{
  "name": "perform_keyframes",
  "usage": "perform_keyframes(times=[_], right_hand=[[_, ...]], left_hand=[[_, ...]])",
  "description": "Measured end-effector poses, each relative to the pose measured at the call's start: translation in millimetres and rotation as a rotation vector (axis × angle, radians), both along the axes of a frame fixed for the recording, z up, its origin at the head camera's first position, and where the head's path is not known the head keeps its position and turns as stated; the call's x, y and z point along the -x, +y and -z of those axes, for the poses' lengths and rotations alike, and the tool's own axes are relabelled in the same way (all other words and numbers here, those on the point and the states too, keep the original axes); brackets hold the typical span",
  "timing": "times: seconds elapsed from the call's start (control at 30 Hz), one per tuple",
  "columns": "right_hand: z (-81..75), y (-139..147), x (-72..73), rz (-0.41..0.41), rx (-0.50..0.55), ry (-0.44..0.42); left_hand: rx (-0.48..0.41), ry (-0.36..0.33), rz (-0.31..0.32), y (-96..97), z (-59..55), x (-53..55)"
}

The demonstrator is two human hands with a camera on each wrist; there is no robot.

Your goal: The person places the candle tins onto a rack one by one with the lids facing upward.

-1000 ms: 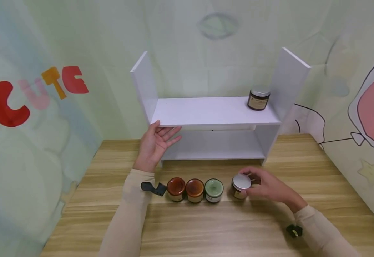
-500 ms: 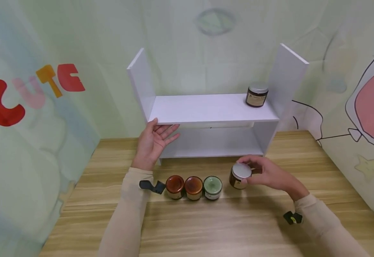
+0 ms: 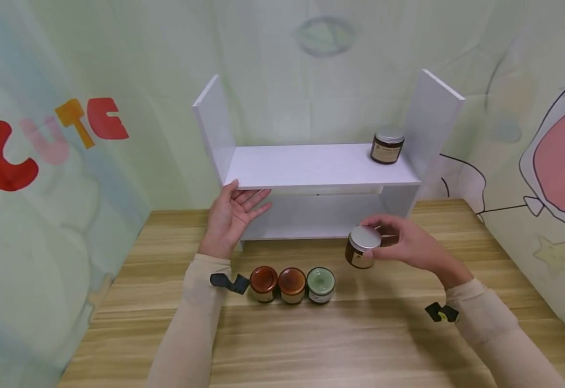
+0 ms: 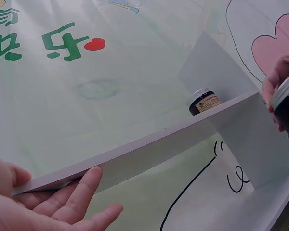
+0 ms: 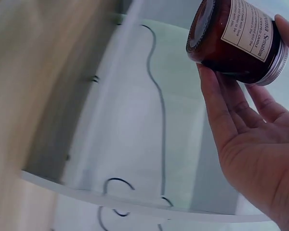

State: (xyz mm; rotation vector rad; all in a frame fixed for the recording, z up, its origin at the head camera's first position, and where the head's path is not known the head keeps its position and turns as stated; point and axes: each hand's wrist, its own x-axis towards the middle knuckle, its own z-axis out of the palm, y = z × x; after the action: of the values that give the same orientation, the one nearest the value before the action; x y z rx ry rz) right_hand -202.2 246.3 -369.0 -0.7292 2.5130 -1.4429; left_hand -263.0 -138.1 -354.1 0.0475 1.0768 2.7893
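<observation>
My right hand grips a dark amber scented candle jar with a silver lid, lifted above the table in front of the shelf's right half. In the right wrist view its cream label shows, and the thumb and fingers span the jar. At the shelf's left front corner, my left hand holds the upper board of the white shelf, thumb on top and fingers below. A similar lidded candle stands at the right end of that board.
Three candle jars without lids stand in a row on the wooden table: a red-brown one, an orange-brown one and a green one. Upright side panels bound the shelf. Printed cloth walls rise behind and beside it.
My right hand has raised the candle jar off the table and carried it toward the shelf. My left hand keeps its hold on the board. The camera has shifted slightly.
</observation>
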Motion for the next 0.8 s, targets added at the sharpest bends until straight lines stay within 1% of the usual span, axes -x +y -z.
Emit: perform_keyframes(times=[0.23,0.43,0.63,0.8], right_hand=[[-29.8,-2.8,6.4,0.052,-0.031,0.037],[-52.3,-8.3,11.1,0.109,-0.068,0.067],[-70.9,-14.3,18.6,0.149,-0.077,0.078],[-81.9,-18.1,27.1,0.144,-0.04,0.071]], left_hand=[[0.003,0.006,0.005,0.9,-0.8,-2.1],[0.009,0.012,-0.005,0.2,-0.8,-2.2],[0.02,0.015,-0.003,0.3,-0.5,-0.8],[0.01,0.005,-0.003,0.9,-0.4,0.1]])
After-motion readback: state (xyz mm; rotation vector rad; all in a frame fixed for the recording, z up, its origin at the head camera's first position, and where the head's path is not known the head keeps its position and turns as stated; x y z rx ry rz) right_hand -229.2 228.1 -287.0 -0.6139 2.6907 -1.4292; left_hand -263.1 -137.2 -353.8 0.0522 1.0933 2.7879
